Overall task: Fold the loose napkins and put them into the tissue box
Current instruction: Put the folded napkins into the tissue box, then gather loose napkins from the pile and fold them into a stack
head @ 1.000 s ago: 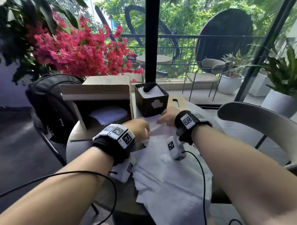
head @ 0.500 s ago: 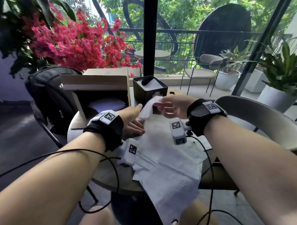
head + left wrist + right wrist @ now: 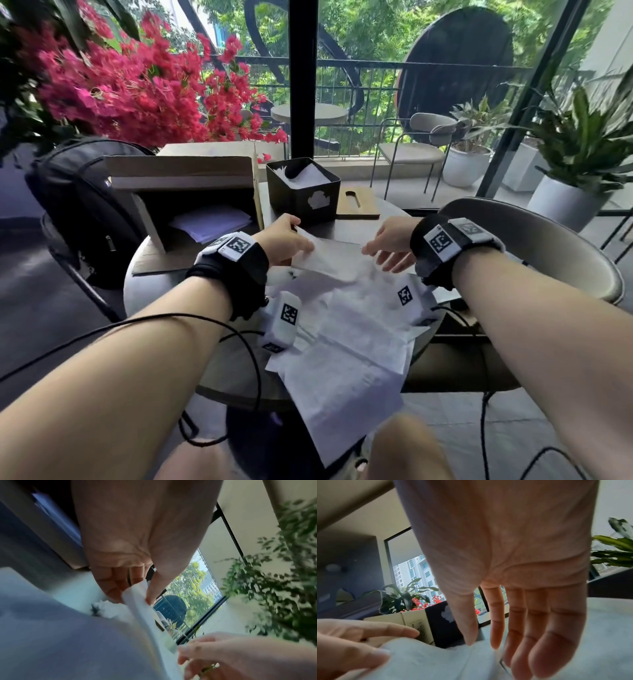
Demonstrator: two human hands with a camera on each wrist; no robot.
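Left hand (image 3: 286,240) is pinching one end of a thin white paper napkin (image 3: 330,258); right hand (image 3: 390,243), fingers relaxed and straight, is touching the other. Napkin's long axis is running hand to hand, just in front of the black square tissue box (image 3: 303,195), above the surface (image 3: 144,274).

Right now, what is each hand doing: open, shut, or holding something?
Left hand: pinches the left end of a white napkin between thumb and fingers.
Right hand: open, fingers straight, fingertips touching the napkin's right end.
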